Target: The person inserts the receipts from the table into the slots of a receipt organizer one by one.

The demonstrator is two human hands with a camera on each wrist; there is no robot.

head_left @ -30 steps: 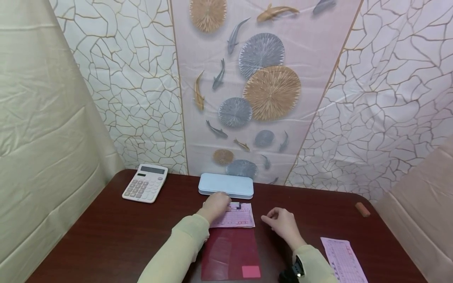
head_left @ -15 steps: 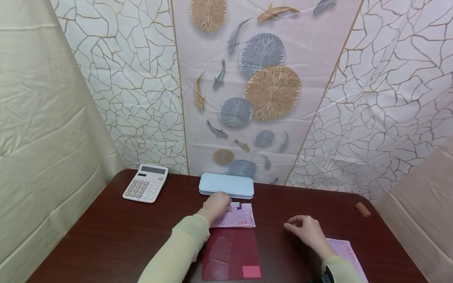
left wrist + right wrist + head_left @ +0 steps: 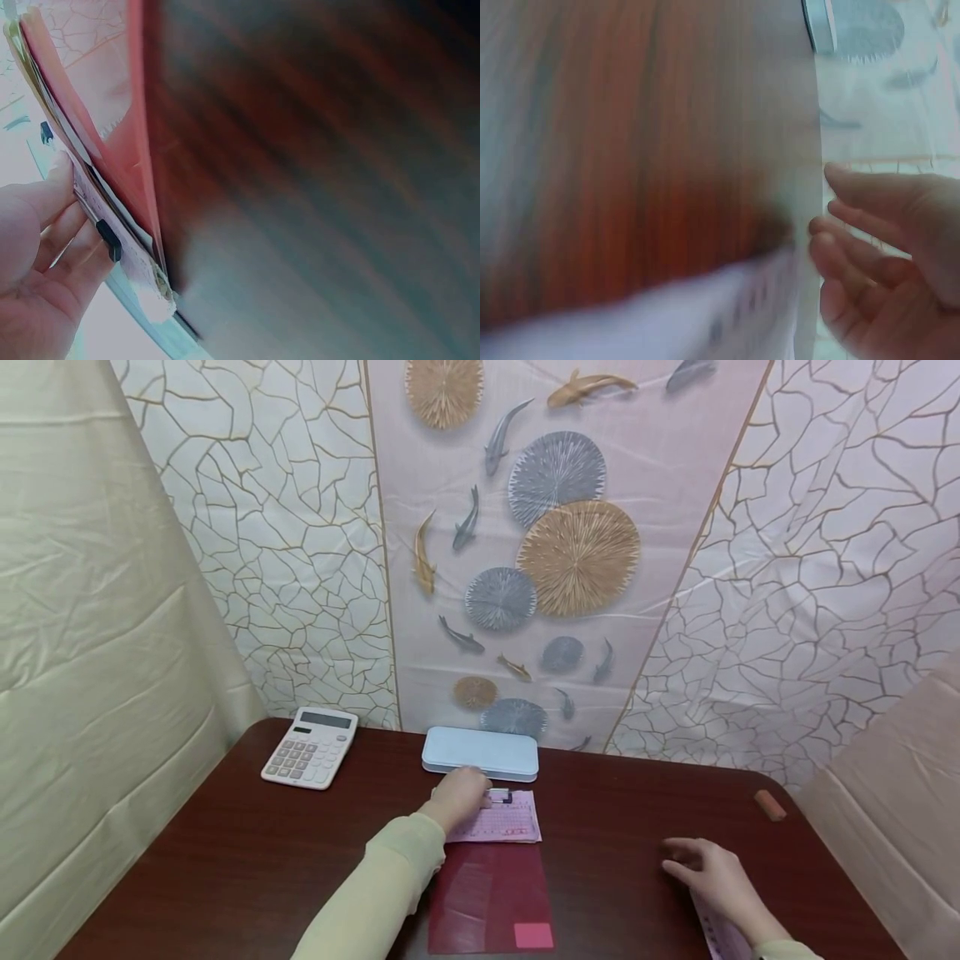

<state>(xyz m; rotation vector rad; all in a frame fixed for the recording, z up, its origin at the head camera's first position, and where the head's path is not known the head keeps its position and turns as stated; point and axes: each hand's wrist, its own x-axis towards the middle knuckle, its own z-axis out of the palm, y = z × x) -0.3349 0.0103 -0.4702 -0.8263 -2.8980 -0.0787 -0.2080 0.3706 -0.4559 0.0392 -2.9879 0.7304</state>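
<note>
A translucent red clip folder (image 3: 491, 893) lies mid-table, with a stack of pink printed forms (image 3: 510, 822) at its upper end. My left hand (image 3: 459, 797) is on the top left of that stack. In the left wrist view, its thumb and curled fingers grip the black-tipped metal clip (image 3: 109, 240) at the papers' edge. My right hand (image 3: 716, 881) hovers over a separate pink form (image 3: 723, 935) at the right, partly covering it. In the right wrist view, its fingers (image 3: 840, 259) are loosely bent, apart from the thumb, with nothing between them.
A light blue pencil case (image 3: 480, 752) lies just behind the stack. The white calculator (image 3: 311, 747) is at the back left. Near the right edge is a small reddish-brown block (image 3: 770, 805). Patterned cloth (image 3: 300, 527) hangs behind the dark wooden table.
My right hand has moved right and toward the near side, from beside the stack to over the separate pink form. The left hand stays at the clip.
</note>
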